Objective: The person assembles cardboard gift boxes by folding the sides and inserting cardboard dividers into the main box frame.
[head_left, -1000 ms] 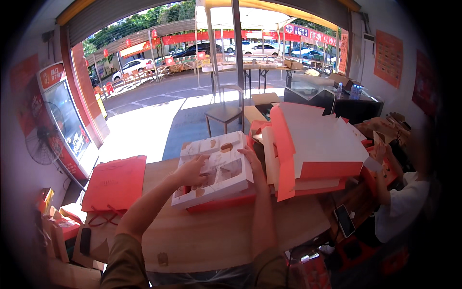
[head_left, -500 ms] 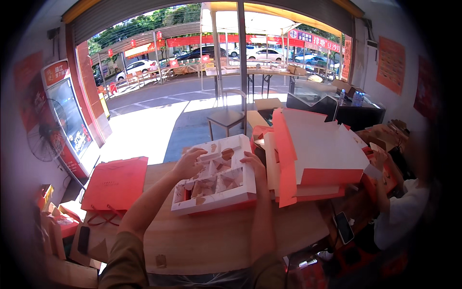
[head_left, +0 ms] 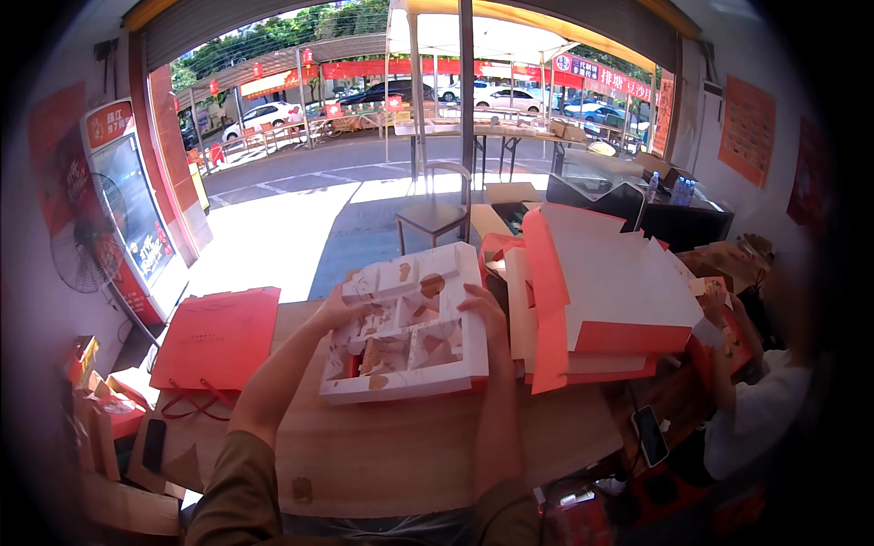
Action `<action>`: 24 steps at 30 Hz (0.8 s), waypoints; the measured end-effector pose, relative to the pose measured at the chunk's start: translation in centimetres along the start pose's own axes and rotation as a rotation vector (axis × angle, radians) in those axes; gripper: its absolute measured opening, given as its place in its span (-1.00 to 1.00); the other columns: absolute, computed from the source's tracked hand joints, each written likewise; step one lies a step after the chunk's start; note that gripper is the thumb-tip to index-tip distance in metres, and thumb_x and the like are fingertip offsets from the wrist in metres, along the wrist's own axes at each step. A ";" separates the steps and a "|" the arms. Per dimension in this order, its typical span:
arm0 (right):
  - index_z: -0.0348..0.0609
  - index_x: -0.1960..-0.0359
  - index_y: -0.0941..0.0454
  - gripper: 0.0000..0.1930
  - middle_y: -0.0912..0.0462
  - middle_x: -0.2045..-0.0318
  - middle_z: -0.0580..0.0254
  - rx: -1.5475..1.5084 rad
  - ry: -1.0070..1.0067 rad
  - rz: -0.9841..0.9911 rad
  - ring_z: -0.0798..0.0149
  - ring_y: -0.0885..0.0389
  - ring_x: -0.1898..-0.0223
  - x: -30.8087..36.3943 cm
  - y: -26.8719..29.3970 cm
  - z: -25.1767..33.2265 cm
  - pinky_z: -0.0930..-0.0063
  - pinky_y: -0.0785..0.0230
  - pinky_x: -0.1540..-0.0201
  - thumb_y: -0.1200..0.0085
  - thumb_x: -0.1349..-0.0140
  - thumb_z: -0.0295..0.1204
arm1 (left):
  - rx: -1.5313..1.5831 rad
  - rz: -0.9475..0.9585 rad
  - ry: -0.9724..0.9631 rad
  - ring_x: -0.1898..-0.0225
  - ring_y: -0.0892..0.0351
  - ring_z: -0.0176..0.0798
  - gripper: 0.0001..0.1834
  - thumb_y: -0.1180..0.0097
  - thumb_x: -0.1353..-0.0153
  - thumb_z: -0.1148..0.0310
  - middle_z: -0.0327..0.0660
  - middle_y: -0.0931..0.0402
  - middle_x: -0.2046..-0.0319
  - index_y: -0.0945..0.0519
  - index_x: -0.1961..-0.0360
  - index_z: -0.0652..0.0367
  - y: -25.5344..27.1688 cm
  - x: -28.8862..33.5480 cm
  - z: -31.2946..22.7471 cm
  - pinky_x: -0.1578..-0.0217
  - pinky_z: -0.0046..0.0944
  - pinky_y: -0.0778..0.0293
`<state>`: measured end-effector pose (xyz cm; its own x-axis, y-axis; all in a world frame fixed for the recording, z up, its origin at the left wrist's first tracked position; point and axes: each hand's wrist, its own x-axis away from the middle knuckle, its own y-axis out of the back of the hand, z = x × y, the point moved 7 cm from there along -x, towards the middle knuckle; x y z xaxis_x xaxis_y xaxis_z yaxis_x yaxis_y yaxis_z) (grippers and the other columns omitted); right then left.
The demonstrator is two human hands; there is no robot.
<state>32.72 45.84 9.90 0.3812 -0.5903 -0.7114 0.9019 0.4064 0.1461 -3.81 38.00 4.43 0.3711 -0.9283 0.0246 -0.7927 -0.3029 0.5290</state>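
In front of me a white divided gift box [head_left: 414, 382] with brown and gold patterns tilts above the wooden table [head_left: 382, 455]. Upright partitions split it into several compartments, and a little red shows beneath its near edge. My left hand [head_left: 333, 312] grips the left side, its fingertips partly hidden by the box. On the opposite side my right hand [head_left: 485, 309] is closed over the edge, fingers on top. Whether the box's underside touches the table is hard to tell.
At the left lies a red paper bag [head_left: 218, 338] with cord handles, near a dark phone [head_left: 155, 444]. A stack of red and white open boxes [head_left: 628, 282] stands right of my hands. Farther right, another person's hands [head_left: 715, 314] handle a red bag; a phone [head_left: 649, 435] lies nearby.
My left hand has moved from over the compartments to the box's left side. The box has shifted slightly and tips up more toward me. My right hand keeps its hold.
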 end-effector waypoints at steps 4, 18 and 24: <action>-0.20 0.01 -0.70 -0.75 -0.48 -0.35 0.01 0.027 -0.061 0.026 0.13 -0.54 -0.30 -0.2 -0.7 3.1 0.35 -0.51 -0.21 -0.05 -0.35 -0.56 | -0.262 -0.238 -0.254 -0.42 -0.40 0.11 0.34 -0.53 -0.01 -0.16 0.17 -0.36 -0.40 0.02 -0.63 0.17 1.9 1.4 -1.3 -0.39 -0.01 -0.36; -0.29 0.16 -0.75 -0.80 -0.59 -0.26 -0.09 0.085 0.178 -0.034 0.05 -0.61 -0.26 -0.7 1.0 0.3 0.30 -0.56 -0.23 -0.22 -0.18 -0.63 | -0.512 -0.087 -0.092 -0.15 -0.63 0.18 -0.12 -0.34 -0.20 -0.16 0.28 -0.48 -0.25 -0.44 -0.42 0.13 1.6 2.4 -4.5 -0.20 0.00 -0.51; -0.27 0.20 -0.74 -0.82 -0.61 -0.23 -0.06 0.098 0.132 -0.021 0.05 -0.62 -0.25 0.0 0.6 -0.7 0.35 -0.53 -0.23 -0.20 -0.16 -0.63 | -0.694 -0.234 -0.210 -0.33 -0.47 0.27 -0.13 -0.35 -0.17 -0.05 0.25 -0.39 -0.37 -0.43 -0.41 0.20 1.5 3.2 -7.3 -0.38 0.09 -0.34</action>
<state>33.10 46.56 9.57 0.3376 -0.4989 -0.7982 0.9275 0.3210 0.1916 -0.30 36.13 11.54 0.3377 -0.8990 -0.2789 -0.1931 -0.3562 0.9142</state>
